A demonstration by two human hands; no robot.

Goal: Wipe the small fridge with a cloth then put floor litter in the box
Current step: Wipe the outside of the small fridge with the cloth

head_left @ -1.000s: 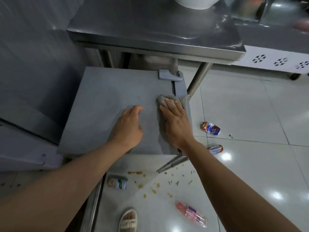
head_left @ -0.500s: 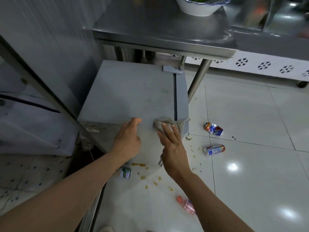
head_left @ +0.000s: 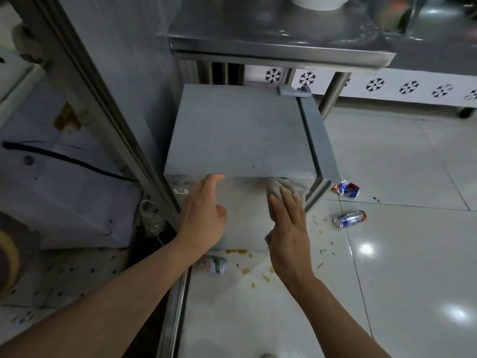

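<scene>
1. Right hand (head_left: 286, 226), fingers straight, presses the cloth (head_left: 277, 192) flat against the small fridge (head_left: 240, 133) side, its long axis running top edge to floor.
2. Left hand (head_left: 204, 215), its grip relaxed and holding nothing, rests on that side.

Single head-worn view, facing steeply down, close over small fridge (head_left: 240, 130)

One fridge (head_left: 240, 130), one cloth (head_left: 277, 188), three cans (head_left: 349, 219).

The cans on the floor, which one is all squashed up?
The red and blue can nearest the fridge corner is crumpled. The red and blue can just below it and the green and white can lie on their sides, still round.
</scene>
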